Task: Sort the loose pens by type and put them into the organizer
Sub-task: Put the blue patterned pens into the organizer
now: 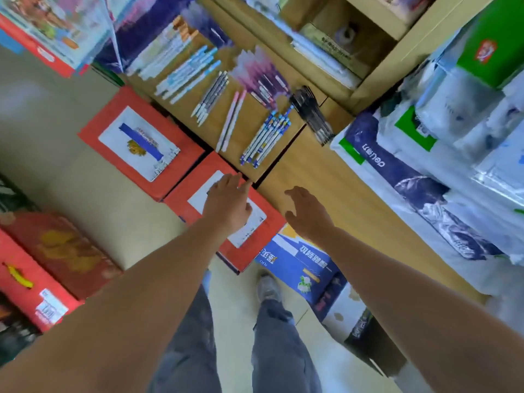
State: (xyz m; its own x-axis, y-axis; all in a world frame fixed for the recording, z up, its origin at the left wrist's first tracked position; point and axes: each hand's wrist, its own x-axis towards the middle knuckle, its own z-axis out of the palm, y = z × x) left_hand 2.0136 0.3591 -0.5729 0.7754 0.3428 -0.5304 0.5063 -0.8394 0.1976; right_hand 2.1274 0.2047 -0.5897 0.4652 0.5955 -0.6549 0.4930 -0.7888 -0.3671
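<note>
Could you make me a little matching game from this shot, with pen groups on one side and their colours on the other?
Things:
1. pen bundle at the right of the wooden top
2. pair of pens in the middle
3. fanned row of pens at the upper left
4. box under the left hand

Colours:
A. red
B. pink and white
C. black
D. light blue and white

Pairs: 1-C, 2-B, 3-D, 4-A

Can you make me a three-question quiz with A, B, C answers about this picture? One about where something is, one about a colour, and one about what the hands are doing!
1. Where do the black pens lie?
A right end of the pen groups
B on the floor
C in a hand

2. What colour is the box under the left hand?
A green
B red
C yellow

3. What do the hands hold?
A pens
B a box
C nothing

Answers: A, they lie rightmost on the wooden counter; B, its sides are red; C, the left hand and right hand are open and empty.
</note>
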